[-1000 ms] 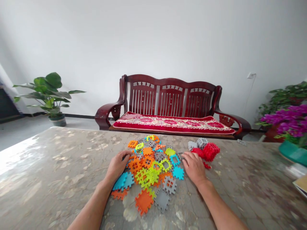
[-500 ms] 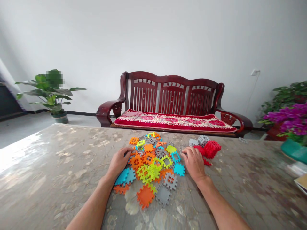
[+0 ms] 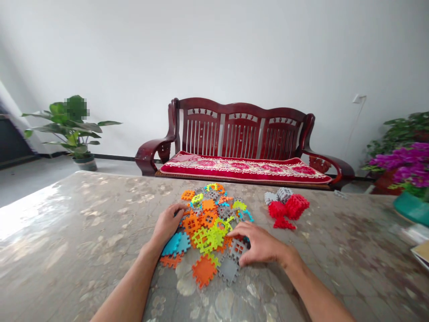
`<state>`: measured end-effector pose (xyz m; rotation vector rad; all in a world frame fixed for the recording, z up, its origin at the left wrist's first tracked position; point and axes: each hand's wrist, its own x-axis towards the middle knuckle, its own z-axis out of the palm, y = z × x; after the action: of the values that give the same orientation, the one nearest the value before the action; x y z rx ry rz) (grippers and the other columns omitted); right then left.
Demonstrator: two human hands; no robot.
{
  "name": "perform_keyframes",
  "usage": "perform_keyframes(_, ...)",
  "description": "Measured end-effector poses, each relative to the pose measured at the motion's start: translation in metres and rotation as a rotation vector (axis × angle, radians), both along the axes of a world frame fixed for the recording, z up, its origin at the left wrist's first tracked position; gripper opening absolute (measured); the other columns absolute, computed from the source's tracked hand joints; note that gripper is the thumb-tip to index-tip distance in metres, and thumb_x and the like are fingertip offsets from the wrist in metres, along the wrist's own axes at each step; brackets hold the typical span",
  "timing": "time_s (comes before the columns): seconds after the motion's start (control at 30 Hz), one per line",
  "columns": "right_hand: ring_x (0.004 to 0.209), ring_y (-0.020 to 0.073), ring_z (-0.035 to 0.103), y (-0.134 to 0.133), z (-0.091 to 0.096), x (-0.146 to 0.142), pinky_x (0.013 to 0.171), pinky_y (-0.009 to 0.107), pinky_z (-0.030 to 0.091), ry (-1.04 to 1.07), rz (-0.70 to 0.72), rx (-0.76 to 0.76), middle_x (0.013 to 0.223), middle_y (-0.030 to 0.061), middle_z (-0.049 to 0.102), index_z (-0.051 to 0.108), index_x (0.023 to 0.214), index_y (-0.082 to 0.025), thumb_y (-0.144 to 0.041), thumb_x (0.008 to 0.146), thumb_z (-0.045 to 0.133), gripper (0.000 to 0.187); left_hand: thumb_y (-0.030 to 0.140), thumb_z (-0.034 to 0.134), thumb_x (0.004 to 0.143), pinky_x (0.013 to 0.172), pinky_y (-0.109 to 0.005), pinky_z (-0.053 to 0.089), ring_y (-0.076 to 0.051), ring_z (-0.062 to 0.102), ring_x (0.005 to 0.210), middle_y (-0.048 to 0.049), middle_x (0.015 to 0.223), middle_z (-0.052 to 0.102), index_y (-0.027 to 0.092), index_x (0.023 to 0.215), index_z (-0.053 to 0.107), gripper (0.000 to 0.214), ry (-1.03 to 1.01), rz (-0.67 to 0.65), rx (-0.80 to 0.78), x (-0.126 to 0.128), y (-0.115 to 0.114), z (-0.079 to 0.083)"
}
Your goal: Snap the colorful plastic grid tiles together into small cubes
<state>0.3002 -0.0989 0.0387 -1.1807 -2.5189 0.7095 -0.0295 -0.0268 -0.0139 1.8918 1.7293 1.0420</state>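
Observation:
Interlocking plastic tiles with notched edges, some solid and some with window cut-outs, lie in a loose orange, green, blue and grey pile (image 3: 209, 219). My left hand (image 3: 167, 222) rests against the pile's left side, thumb and forefinger slightly apart; its other fingertips are hidden. Just below it is a blue tile (image 3: 177, 243). Over the right side of the pile, my right hand (image 3: 259, 243) is spread, fingers near the green tiles (image 3: 211, 239) and thumb beside a grey window tile (image 3: 237, 249). An orange tile (image 3: 204, 269) and a solid grey tile (image 3: 228, 269) lie at the near edge.
Right of the pile stand red tile pieces joined into blocks (image 3: 296, 206), with a grey block (image 3: 284, 193) behind them. One grey piece (image 3: 340, 194) lies near the far edge of the patterned table (image 3: 100, 232). Purple flowers (image 3: 410, 163) stand at the right; a wooden bench (image 3: 241, 125) is beyond.
My right hand has moved from beside the red pieces toward me and left, over the pile, and its fingers have spread. My left hand has stayed nearly still.

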Motion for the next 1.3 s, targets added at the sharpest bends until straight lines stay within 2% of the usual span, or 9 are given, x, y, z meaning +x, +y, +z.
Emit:
perform_keyframes(0.07,0.105,0.0226,0.053,-0.002,0.003,-0.002,0.094,0.034,0.041,-0.083,0.045,0.022,0.113,0.0020,0.061,0.061,0.123,-0.029,-0.036,0.056,0.081,0.070,0.036,0.046,0.079,0.094,-0.032,0.046,-0.021,0.065,0.098,-0.0014,0.102,0.073,0.023,0.093,0.070,0.030,-0.002,0.000,0.002,0.000,0.000,0.000)
perform_keyframes(0.17,0.104,0.0213,0.054,-0.006,0.006,-0.006,0.094,0.034,0.041,-0.120,0.072,0.059,0.110,0.0017,0.061,0.062,0.121,-0.029,-0.029,0.061,0.076,0.061,0.036,0.045,0.079,0.093,-0.033,0.046,-0.022,0.065,0.098,-0.0025,0.101,0.073,0.023,0.093,0.070,0.031,0.006,-0.009,0.016,-0.001,0.001,-0.001)
perform_keyframes(0.33,0.107,0.0206,0.055,-0.005,0.008,-0.002,0.099,0.034,0.040,-0.014,0.063,0.112,0.114,0.0027,0.063,0.063,0.118,-0.026,-0.017,0.063,0.065,0.055,0.037,0.045,0.080,0.093,-0.033,0.047,-0.022,0.065,0.098,-0.0029,0.102,0.073,0.022,0.092,0.070,0.031,-0.006,-0.012,0.022,-0.002,0.002,-0.003)
perform_keyframes(0.43,0.110,0.0212,0.056,0.005,0.009,0.011,0.099,0.036,0.042,0.082,-0.042,0.159,0.118,0.0042,0.063,0.062,0.117,-0.024,-0.013,0.063,0.060,0.056,0.037,0.047,0.079,0.092,-0.032,0.048,-0.022,0.066,0.096,-0.0020,0.100,0.074,0.023,0.091,0.070,0.030,-0.010,-0.009,0.021,-0.002,0.003,-0.004)
perform_keyframes(0.53,0.112,0.0222,0.056,0.020,0.004,0.031,0.101,0.039,0.042,0.104,-0.266,0.288,0.118,0.0058,0.064,0.063,0.114,-0.023,-0.008,0.061,0.055,0.055,0.038,0.048,0.079,0.093,-0.033,0.047,-0.022,0.066,0.096,-0.0016,0.100,0.074,0.024,0.092,0.070,0.030,-0.012,-0.005,0.036,-0.002,0.002,-0.004)
perform_keyframes(0.63,0.114,0.0224,0.056,0.037,-0.007,0.048,0.103,0.042,0.041,0.076,-0.443,0.421,0.121,0.0064,0.063,0.063,0.115,-0.022,-0.005,0.062,0.050,0.057,0.038,0.046,0.080,0.093,-0.033,0.047,-0.022,0.065,0.098,-0.0022,0.101,0.074,0.023,0.092,0.070,0.031,-0.003,-0.010,0.037,-0.002,0.002,-0.003)
perform_keyframes(0.73,0.119,0.0217,0.053,0.047,-0.021,0.058,0.106,0.041,0.040,0.032,-0.544,0.493,0.128,0.0080,0.060,0.062,0.118,-0.020,-0.003,0.066,0.046,0.057,0.038,0.046,0.080,0.093,-0.034,0.047,-0.022,0.065,0.098,-0.0026,0.102,0.073,0.023,0.092,0.070,0.031,0.005,-0.017,0.024,-0.002,0.002,-0.003)
perform_keyframes(1.0,0.108,0.0218,0.058,0.039,-0.029,0.049,0.098,0.036,0.044,-0.174,-0.690,0.518,0.116,0.0086,0.066,0.066,0.114,-0.018,-0.008,0.081,0.044,0.040,0.040,0.047,0.079,0.092,-0.033,0.047,-0.023,0.066,0.098,-0.0024,0.102,0.074,0.024,0.092,0.071,0.032,0.007,-0.007,0.023,-0.003,0.001,-0.001)
perform_keyframes(1.3,0.114,0.0227,0.054,0.038,-0.041,0.039,0.101,0.033,0.038,-0.360,-0.633,0.460,0.123,0.0112,0.063,0.065,0.117,-0.014,-0.012,0.088,0.041,0.037,0.039,0.046,0.078,0.093,-0.032,0.047,-0.022,0.065,0.099,-0.0007,0.102,0.074,0.025,0.091,0.071,0.031,-0.001,0.006,0.012,-0.002,0.000,0.001)
